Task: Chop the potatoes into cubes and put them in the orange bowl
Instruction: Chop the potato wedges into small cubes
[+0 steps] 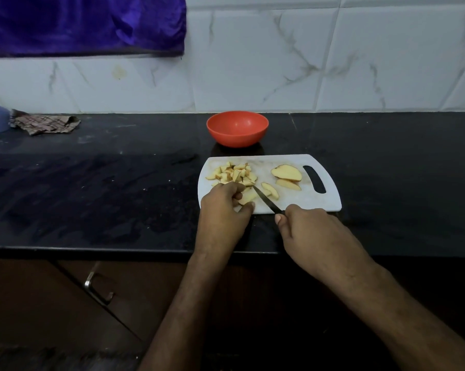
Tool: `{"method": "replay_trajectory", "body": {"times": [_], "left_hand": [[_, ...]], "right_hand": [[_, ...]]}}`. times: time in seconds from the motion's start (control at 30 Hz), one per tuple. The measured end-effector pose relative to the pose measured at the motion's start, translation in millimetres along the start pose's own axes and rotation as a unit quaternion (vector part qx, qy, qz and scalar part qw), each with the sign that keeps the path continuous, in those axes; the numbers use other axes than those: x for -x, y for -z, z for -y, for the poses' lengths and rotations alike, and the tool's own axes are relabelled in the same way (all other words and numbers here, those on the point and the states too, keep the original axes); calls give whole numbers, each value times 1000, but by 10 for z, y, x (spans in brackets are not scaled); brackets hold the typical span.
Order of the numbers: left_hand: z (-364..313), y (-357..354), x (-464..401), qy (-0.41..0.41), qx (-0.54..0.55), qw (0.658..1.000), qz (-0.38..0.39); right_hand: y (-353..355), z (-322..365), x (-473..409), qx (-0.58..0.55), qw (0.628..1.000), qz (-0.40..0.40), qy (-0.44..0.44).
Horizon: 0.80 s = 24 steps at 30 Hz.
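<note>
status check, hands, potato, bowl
Left hand pins potato slices; right hand grips knife. Cube pile on board. Orange bowl empty, path clear.

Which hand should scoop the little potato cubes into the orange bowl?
Probably the left hand. It sits right beside the cube pile and holds only a potato slice. The right hand is busy gripping the knife, farther from the orange bowl.

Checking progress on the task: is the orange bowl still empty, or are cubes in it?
Empty. The orange bowl shows a bare inside; the cut cubes lie on the cutting board.
</note>
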<state>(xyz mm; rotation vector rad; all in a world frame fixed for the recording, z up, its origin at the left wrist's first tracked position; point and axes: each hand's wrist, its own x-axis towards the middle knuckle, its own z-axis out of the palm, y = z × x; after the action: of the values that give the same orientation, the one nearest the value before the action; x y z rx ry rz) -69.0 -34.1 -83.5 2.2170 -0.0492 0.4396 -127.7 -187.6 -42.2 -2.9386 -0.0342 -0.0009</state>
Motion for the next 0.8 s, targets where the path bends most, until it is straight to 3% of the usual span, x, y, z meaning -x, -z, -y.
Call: {"method": "replay_trajectory", "body": {"times": [0.23,0.8], "left_hand": [[38,-5,1,-12,-19,1000,-1],[19,-34,5,-9,-50,999,-5]], "right_hand": [[49,51,-76,43,998,31,21],[76,158,-106,105,994,18,29]]}}
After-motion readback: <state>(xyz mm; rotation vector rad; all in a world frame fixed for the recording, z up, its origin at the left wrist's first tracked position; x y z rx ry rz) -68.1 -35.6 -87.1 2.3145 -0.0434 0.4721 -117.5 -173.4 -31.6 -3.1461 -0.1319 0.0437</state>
